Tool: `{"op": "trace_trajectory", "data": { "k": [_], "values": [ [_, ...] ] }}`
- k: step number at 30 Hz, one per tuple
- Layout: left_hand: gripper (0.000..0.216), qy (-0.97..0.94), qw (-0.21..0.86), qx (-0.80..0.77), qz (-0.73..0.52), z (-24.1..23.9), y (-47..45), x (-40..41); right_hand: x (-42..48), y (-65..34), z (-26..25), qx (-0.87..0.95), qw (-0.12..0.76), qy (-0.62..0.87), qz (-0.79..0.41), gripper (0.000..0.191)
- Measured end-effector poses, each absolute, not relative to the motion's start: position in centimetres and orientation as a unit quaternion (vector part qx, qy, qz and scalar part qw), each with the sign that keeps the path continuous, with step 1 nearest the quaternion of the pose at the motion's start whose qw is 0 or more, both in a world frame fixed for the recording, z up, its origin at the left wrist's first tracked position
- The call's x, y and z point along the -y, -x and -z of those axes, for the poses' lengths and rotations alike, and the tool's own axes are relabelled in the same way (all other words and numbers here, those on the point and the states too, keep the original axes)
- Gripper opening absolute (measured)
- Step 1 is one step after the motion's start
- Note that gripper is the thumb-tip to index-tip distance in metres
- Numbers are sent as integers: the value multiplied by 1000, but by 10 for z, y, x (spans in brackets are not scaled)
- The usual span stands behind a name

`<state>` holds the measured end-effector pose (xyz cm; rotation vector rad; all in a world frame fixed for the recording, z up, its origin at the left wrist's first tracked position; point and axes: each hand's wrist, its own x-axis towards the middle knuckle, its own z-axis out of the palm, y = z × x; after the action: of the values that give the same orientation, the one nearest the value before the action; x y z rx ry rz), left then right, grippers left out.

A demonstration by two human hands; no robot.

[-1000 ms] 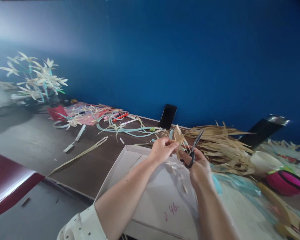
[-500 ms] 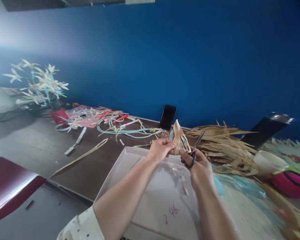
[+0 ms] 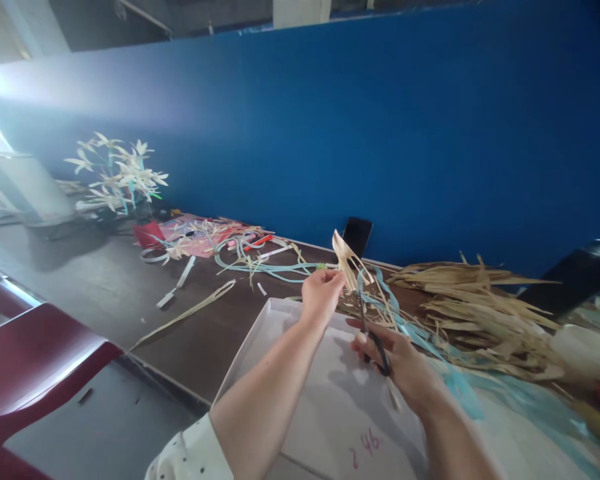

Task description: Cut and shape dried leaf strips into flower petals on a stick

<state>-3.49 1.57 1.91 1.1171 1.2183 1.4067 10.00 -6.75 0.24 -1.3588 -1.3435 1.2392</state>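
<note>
My left hand (image 3: 321,295) is closed in a pinch on a small piece of dried leaf (image 3: 344,259), cut into pointed strips, held up above a white box lid (image 3: 305,393). Below and to the right, my right hand (image 3: 400,363) grips black scissors (image 3: 370,333), whose blades point up toward the leaf piece. Both hands hover over the box lid, which has pink numbers written on it.
A pile of dried leaves (image 3: 485,307) lies at the right, with pale blue strips (image 3: 430,347) beside it. A black phone (image 3: 357,237) leans on the blue wall. Leaf flowers in a vase (image 3: 123,173) and scattered strips (image 3: 250,257) sit at the left. A red chair (image 3: 35,360) stands nearby.
My left hand has lifted the leaf piece a little. My right hand has dropped lower with the scissors, away from the leaf. The camera has tilted up and shifted.
</note>
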Motion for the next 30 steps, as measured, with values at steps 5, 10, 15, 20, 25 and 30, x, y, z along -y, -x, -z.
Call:
{"op": "trace_trajectory", "data": {
  "k": [5, 10, 15, 20, 25, 30],
  "values": [
    [26, -448, 461, -506, -575, -22, 35, -12, 67, -99, -4, 543, 399, 548, -496, 42],
    [24, -459, 470, -504, -561, -27, 36, -6, 65, -97, -4, 534, 433, 547, -477, 42],
    [24, -459, 507, -492, -539, -28, 34, -5, 65, -96, -4, 515, 463, 542, -476, 45],
    [22, -457, 524, -482, -533, -28, 31, -4, 65, -98, -4, 505, 461, 547, -482, 45],
    [19, -459, 531, -476, -530, -31, 31, -2, 65, -99, -4, 513, 464, 548, -471, 48],
    [19, -464, 531, -472, -530, -32, 31, -1, 64, -100, -3, 521, 454, 561, -456, 51]
  ]
}}
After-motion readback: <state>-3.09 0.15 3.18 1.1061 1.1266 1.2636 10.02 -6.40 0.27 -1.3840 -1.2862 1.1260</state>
